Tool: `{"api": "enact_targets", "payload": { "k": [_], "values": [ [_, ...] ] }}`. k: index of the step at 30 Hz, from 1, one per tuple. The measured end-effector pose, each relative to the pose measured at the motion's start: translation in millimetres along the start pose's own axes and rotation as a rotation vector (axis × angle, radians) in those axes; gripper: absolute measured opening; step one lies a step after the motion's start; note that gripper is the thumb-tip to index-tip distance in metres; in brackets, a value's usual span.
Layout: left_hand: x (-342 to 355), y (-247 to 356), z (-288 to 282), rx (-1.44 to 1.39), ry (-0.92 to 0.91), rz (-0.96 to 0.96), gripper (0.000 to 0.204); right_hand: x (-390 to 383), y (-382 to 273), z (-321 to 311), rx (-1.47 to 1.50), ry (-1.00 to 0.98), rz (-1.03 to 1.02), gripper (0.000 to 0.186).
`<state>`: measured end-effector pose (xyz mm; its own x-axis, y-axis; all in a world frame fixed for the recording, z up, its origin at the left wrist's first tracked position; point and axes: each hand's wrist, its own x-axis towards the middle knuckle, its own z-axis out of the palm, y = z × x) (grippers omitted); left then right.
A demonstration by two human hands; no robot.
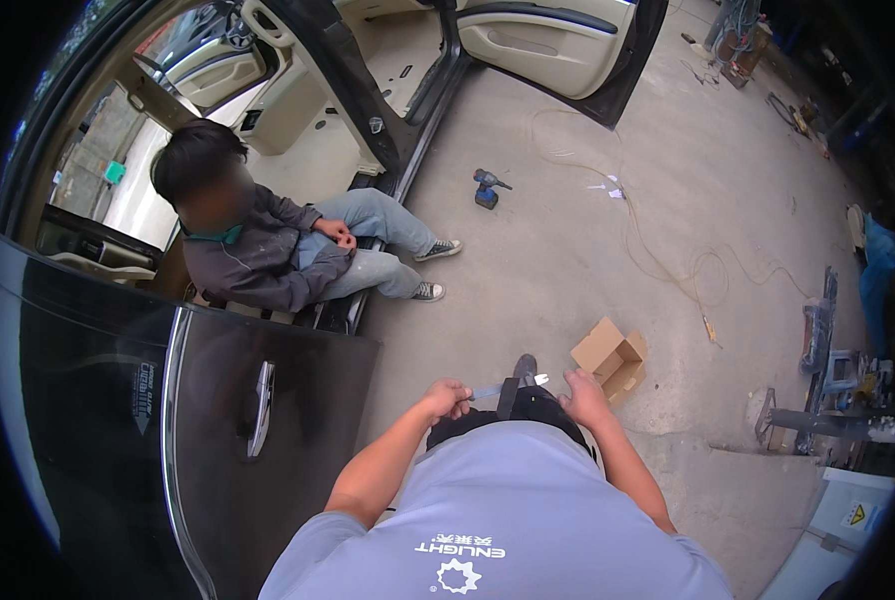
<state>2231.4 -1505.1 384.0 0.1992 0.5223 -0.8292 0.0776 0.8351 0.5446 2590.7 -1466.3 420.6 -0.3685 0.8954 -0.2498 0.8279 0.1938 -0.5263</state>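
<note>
My left hand point(450, 398) is closed around the end of a thin grey-blue strip point(485, 393), held in front of my waist. Beside the strip's other end is a narrow black flat piece point(508, 398); I cannot tell whether they are joined. A small white scrap point(541, 380) shows between the black piece and my right hand point(585, 396). The fingers of my right hand are curled together, and whatever is in them is hidden. Just beyond this hand, an open cardboard box point(613, 358) sits on the floor.
On the left, a person point(268, 240) sits on the sill of a dark car point(268, 400), hands together. A cordless drill point(487, 189) stands on the concrete floor point(528, 260). A thin yellowish hose point(658, 265) winds across the floor. Metal equipment point(838, 425) stands at right.
</note>
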Motion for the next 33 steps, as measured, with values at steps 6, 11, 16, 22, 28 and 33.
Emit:
{"api": "enact_targets", "payload": {
  "k": [6, 11, 16, 22, 28, 33],
  "values": [
    [56.3, 101.7, -50.6, -0.427, 0.248, 0.000, 0.016, 164.3, 84.2, -98.6, -0.012, -0.106, 0.180, 0.051],
    [137.1, 156.5, -103.0, -0.920, 0.269, 0.106, 0.013, 269.7, 134.9, -123.5, 0.062, -0.192, 0.347, 0.055],
    [240.7, 236.0, -217.3, -1.183, 0.408, 0.185, 0.012, 301.5, 253.2, -63.0, 0.105, 0.024, 0.488, 0.032],
    [264.5, 359.6, -409.2, -1.148, 0.705, 0.402, 0.019, 280.7, 232.3, -118.5, 0.244, -0.149, 0.687, 0.020],
    [305.1, 422.7, -441.1, -0.764, 1.083, -0.020, 0.028, 326.7, 232.1, -176.9, 0.412, -0.149, 0.889, 0.033],
    [402.8, 437.4, -261.4, -0.446, 0.641, -0.047, 0.025, 371.9, 251.2, -197.9, 0.573, -0.048, 0.950, 0.007]
  ]
}}
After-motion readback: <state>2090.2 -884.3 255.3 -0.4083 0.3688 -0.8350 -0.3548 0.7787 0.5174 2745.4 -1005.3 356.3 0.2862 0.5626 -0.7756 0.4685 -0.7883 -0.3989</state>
